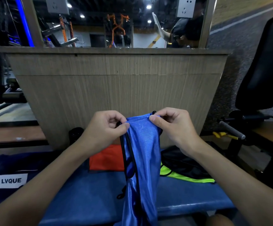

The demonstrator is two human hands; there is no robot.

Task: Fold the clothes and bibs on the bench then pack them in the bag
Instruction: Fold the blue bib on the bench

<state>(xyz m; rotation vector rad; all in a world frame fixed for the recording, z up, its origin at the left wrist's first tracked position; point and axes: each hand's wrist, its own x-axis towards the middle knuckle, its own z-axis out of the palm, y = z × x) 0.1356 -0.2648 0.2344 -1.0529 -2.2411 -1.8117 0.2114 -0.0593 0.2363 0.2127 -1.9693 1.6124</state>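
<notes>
Head view: pinching the top edge of a shiny blue bib (142, 144), black-trimmed and finely ribbed, with left hand (106, 126) and right hand (173, 126); draped long over the bench (86, 193).

The blue bib (142, 144) runs off the bottom edge and covers the right side of the orange bib (106, 159). The green bib (181, 175) lies partly under a black cloth (181, 159) of a kind I cannot tell. A dark round thing (75, 133) by the left hand (106, 126) is too dim to tell, and the navy fabric (10, 163) is cut by the left edge.
</notes>
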